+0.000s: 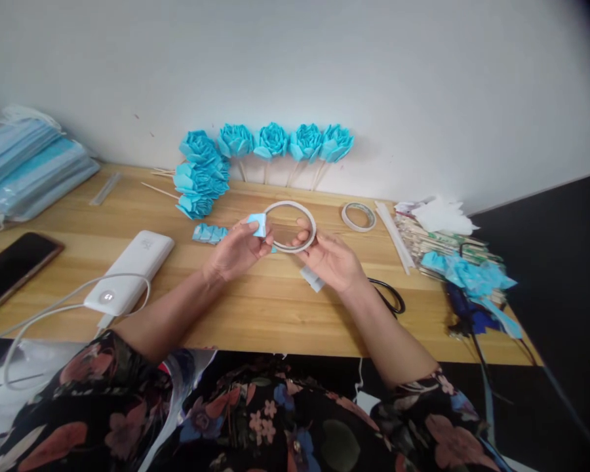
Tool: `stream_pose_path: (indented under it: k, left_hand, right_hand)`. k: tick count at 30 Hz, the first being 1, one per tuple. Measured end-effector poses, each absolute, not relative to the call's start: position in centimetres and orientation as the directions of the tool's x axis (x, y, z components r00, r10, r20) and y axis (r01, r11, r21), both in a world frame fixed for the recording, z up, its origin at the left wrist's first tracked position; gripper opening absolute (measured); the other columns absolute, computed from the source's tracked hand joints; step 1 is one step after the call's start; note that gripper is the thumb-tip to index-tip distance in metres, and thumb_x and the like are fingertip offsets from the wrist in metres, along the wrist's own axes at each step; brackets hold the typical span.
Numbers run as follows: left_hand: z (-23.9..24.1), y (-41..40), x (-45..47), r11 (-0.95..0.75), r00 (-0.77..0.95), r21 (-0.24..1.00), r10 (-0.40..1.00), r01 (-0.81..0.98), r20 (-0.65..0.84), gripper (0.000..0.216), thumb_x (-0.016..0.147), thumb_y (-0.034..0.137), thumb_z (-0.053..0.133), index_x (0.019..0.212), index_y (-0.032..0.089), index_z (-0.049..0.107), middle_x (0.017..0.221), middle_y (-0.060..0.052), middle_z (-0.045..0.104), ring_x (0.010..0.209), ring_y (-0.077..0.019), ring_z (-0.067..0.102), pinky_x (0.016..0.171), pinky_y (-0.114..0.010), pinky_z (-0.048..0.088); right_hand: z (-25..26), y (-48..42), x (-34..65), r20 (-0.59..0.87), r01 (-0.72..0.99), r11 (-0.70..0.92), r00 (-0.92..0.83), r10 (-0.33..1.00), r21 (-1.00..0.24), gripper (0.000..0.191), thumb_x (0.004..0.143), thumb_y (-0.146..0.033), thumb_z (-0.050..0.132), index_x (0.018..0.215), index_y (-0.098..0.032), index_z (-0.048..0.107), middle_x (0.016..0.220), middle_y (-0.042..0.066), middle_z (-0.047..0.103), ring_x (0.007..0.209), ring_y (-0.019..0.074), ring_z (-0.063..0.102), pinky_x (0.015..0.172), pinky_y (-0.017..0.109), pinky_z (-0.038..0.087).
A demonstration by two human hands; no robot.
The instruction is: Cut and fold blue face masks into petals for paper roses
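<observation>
My left hand (238,250) pinches a small folded light-blue paper piece (258,224) between thumb and fingers. My right hand (330,260) holds a thin white tape ring (292,226) upright by its right side, just beside the blue piece. Both hands hover over the wooden table (255,308). Several more blue folded pieces (209,233) lie on the table left of my left hand. A small white scrap (313,279) shows under my right hand.
Blue paper roses on sticks (270,141) lean against the wall, others lie in a pile (200,180). A second tape roll (358,216), white power bank (132,270) with cable, phone (12,265), mask stack (27,164), scissors (388,296) and blue scraps (467,275) surround.
</observation>
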State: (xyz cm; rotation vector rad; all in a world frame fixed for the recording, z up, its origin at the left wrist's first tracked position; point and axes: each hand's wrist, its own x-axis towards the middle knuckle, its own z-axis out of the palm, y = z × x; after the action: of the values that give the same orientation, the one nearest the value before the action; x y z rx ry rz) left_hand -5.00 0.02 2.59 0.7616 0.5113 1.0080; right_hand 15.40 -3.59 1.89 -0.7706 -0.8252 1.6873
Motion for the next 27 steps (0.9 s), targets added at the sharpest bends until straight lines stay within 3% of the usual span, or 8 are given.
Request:
stream_pose_path:
  k: [8,16,21,27]
  left_hand:
    - [1.9,-0.6,-4.9,0.127,0.517,0.899,0.848,-0.419,0.121,0.041,0.07,0.047,0.084,0.065,0.018,0.057,0.073,-0.002,0.06,0.066,-0.0132,0.056,0.064,-0.029,0.046]
    - [2.7,-0.9,-5.6,-0.129,0.577,0.967,0.782,-0.22,0.236,0.033,0.081,0.046,0.076,0.068,0.018,0.065,0.083,-0.006,0.064,0.081,-0.0169,0.057,0.078,-0.032,0.044]
    - [3.2,-1.0,-5.4,-0.207,0.567,0.967,0.784,-0.145,0.253,0.037,0.077,0.05,0.077,0.065,0.019,0.062,0.078,-0.006,0.063,0.078,-0.0182,0.055,0.076,-0.033,0.043]
    - [3.2,-1.1,-5.5,-0.279,0.541,0.954,0.789,-0.109,0.292,0.03,0.077,0.042,0.078,0.063,0.021,0.062,0.074,-0.005,0.063,0.079,-0.0193,0.055,0.081,-0.035,0.042]
  right_hand:
    - [3.2,-3.3,17.1,-0.07,-0.386,-0.124,-0.151,0.986,-0.914,0.025,0.074,-0.042,0.081,0.088,-0.022,0.075,0.084,0.003,0.074,0.084,0.0185,0.069,0.092,0.038,0.056]
    - [4.3,-3.9,18.3,-0.03,-0.28,-0.09,-0.212,0.977,-0.956,0.025,0.075,-0.045,0.082,0.086,-0.024,0.074,0.078,0.0,0.072,0.083,0.0167,0.068,0.09,0.036,0.052]
    - [5.8,-4.0,18.7,-0.088,-0.104,-0.121,-0.281,0.956,-0.987,0.026,0.077,-0.045,0.079,0.08,-0.021,0.069,0.074,-0.001,0.067,0.076,0.0148,0.062,0.075,0.03,0.045]
    - [7.3,-3.9,18.7,-0.104,0.155,-0.056,-0.323,0.941,-0.986,0.026,0.081,-0.043,0.075,0.075,-0.02,0.066,0.068,-0.003,0.059,0.06,0.0096,0.043,0.056,0.025,0.029]
